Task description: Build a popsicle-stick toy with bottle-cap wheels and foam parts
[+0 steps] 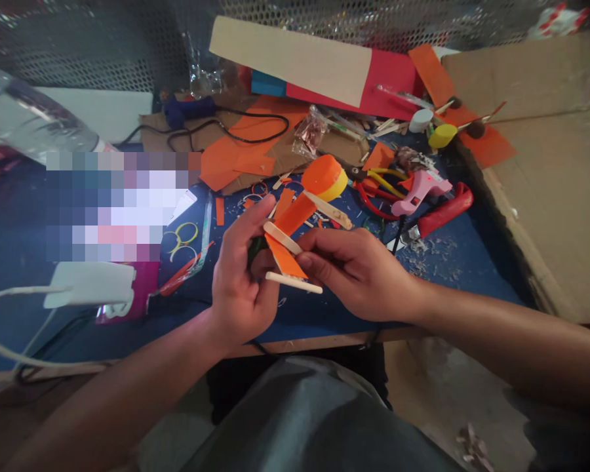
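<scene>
- An orange paper model (295, 216) is hanging above the near worktop (482, 255).
- Right hand (358, 272) is pinching its wooden stick (282, 237); left hand (238, 282) is curling alongside, grip unclear.
- Farther right, a pink glue gun (423, 189) is lying beside a red cutter (445, 213).

Pixelation (103, 206) covers whatever lies on the left, including one end of the bottle (24, 118), whose other end leaves the left edge. The paper-and-stick model (294, 215) partly hides the left hand (243, 278); whether they touch is unclear. Cardboard (545, 210) runs off the right edge. A red-and-white object (560, 21), far right, is blurred.
</scene>
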A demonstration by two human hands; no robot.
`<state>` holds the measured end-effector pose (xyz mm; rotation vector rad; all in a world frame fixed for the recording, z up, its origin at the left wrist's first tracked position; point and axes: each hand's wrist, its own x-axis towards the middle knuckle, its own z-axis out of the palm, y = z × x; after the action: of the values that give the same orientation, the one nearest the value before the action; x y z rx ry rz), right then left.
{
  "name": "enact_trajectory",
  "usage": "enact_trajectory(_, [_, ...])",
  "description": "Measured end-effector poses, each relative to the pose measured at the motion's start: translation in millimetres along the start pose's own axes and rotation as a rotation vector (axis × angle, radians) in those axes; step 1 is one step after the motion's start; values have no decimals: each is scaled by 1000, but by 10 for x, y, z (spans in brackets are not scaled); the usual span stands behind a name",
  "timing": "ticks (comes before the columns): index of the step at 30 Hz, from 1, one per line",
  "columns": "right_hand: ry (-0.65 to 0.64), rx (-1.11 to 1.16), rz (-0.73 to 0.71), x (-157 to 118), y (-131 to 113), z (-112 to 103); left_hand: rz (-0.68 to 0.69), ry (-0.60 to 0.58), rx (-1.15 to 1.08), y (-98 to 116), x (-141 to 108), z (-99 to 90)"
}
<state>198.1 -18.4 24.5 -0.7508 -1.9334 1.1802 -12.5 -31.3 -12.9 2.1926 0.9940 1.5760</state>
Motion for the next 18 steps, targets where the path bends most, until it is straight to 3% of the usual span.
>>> enact_trajectory(11, [27,-26,-7,-1,5,-28,107,28,84,-11,38,2])
enact_trajectory(18, [53,-14,15,13,4,-31,30,30,76,23,33,-1])
